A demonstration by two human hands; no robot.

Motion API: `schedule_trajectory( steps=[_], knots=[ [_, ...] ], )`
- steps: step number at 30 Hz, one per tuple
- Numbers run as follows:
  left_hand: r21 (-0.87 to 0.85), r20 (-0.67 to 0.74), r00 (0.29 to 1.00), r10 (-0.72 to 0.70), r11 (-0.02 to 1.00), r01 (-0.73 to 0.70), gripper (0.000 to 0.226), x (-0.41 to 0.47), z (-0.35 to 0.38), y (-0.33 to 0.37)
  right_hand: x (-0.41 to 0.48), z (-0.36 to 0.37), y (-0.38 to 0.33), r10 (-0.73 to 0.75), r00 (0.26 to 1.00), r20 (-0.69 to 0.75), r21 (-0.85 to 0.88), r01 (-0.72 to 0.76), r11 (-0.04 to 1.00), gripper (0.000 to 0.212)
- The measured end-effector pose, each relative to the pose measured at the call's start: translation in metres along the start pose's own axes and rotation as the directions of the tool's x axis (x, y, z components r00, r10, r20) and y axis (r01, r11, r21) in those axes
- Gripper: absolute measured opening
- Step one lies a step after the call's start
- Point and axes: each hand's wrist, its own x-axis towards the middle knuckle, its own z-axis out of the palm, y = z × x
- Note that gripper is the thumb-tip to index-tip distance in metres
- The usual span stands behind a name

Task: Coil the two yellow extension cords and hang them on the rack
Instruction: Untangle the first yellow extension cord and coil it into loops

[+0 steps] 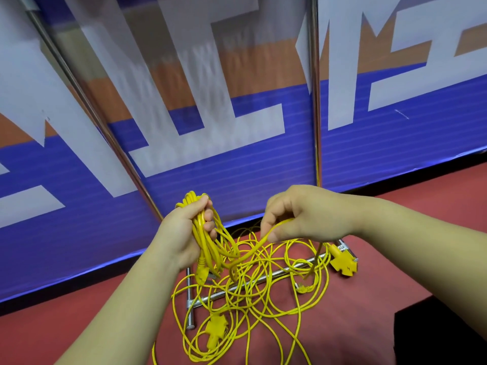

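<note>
In front of the rack's chrome base bar (263,279), above the red floor (79,325): left hand (181,233) grips a coiled bundle (208,241) of yellow extension cord. Its fingers (209,225) are curled tight round the loops. Loop tops stick out above the fist, the rest hangs below it, and a yellow plug end (201,272) dangles at the bottom. Right hand (297,214) is just beside the left, not touching it, palm down with fingers curled in. Thumb (276,235) and forefinger pinch a single strand (250,248) that sags from the pinch down-left toward the bottom of the bundle. Below both hands a loose tangle (263,304) of yellow cord lies on the floor, looped over and around the base bar. Cannot tell which loops belong to which cord. One yellow socket block (342,262) lies at the right end of the bar, under the right wrist. A second socket block (216,327) sits in the near part of the tangle, beside the rack's left foot bar (190,309). Two chrome rack uprights rise behind, the left one (87,106) slanting in the wide-angle view and the right one (315,101) near vertical. A blue, white and orange banner (237,159) stands behind the rack.
</note>
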Motion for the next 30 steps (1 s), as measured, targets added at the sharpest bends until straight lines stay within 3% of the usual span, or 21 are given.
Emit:
schedule_trajectory(
  steps=[7,14,23,27,30],
  knots=[
    [0.083,0.088,0.991,-0.099,0.992,0.091,0.014,-0.008,0.022,-0.013,-0.002,-0.007,-0.006,-0.081,0.986,-0.147,0.197,0.109,0.974,0.01],
    [0.117,0.201,0.965,-0.169,0.982,0.147,0.02,-0.017,0.045,-0.022,-0.002,-0.011,0.001,-0.02,0.952,-0.306,0.373,0.139,0.917,0.01],
    [-0.047,0.363,0.912,-0.189,0.974,0.221,0.028,-0.027,0.066,-0.023,0.001,-0.014,0.015,0.109,0.878,-0.467,0.345,0.067,0.936,0.009],
    [-0.052,0.403,0.897,-0.182,0.974,0.221,0.033,-0.029,0.069,-0.026,0.003,-0.017,0.021,0.114,0.859,-0.499,0.305,0.05,0.951,0.008],
    [0.013,0.445,0.874,-0.197,0.977,0.214,0.028,-0.032,0.069,-0.029,0.004,-0.018,0.027,0.133,0.863,-0.487,0.308,0.028,0.951,0.022]
  ],
)
